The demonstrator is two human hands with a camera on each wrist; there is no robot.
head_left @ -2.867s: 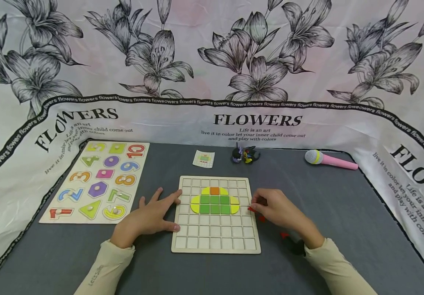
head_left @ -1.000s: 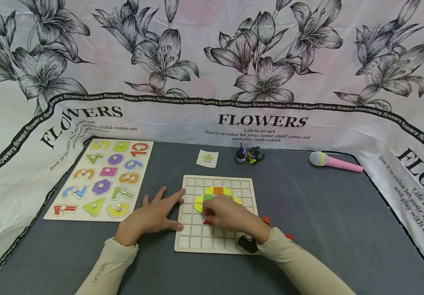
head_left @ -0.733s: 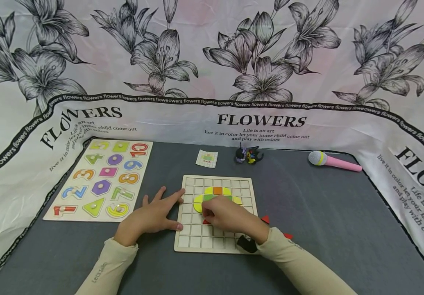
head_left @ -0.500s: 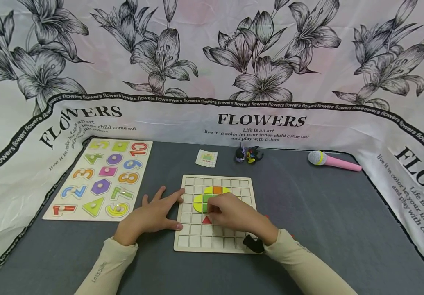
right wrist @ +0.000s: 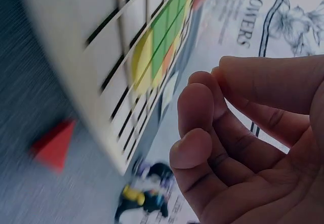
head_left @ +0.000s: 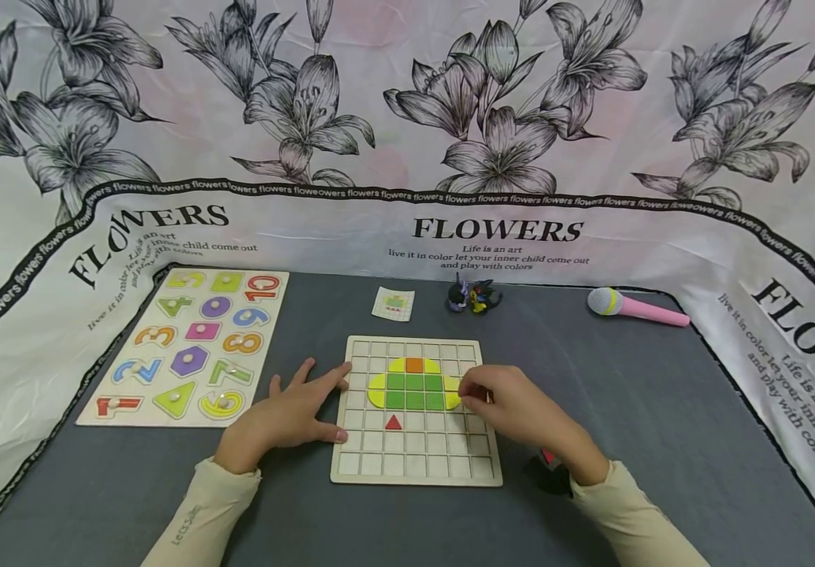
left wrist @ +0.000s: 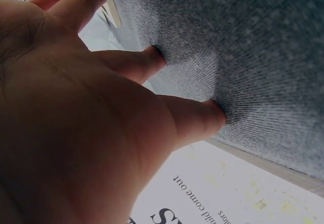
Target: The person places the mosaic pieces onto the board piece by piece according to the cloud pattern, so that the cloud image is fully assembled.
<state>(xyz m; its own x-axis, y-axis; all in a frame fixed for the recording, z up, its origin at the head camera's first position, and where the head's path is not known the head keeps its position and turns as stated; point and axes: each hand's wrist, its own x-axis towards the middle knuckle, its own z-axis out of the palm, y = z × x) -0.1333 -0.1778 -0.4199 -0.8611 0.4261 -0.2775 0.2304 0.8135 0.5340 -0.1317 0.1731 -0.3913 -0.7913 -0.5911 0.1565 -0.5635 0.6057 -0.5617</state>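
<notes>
A pale wooden grid board (head_left: 417,465) lies on the grey table. On it are green squares (head_left: 414,382), an orange square (head_left: 414,365) and yellow rounded pieces (head_left: 376,391). A red triangle (head_left: 394,423) sits in a cell just below the green block. My left hand (head_left: 275,417) is spread, its thumb and index finger touching the board's left edge; the left wrist view shows other fingertips pressing the cloth. Above the board's right edge hovers my right hand (head_left: 516,402), fingers curled and thumb meeting the fingertips. Nothing shows between them in the right wrist view.
Beside the board, another red triangle (right wrist: 54,145) lies on the cloth. A number-and-shape puzzle (head_left: 190,346) is at left. Behind the board are a small pattern card (head_left: 393,304) and two dark figurines (head_left: 473,296). A pink toy microphone (head_left: 637,307) lies at back right.
My right hand carried a red triangle from the right side onto the board, let it go below the green squares, then drew back right. The left hand stayed at the board's edge.
</notes>
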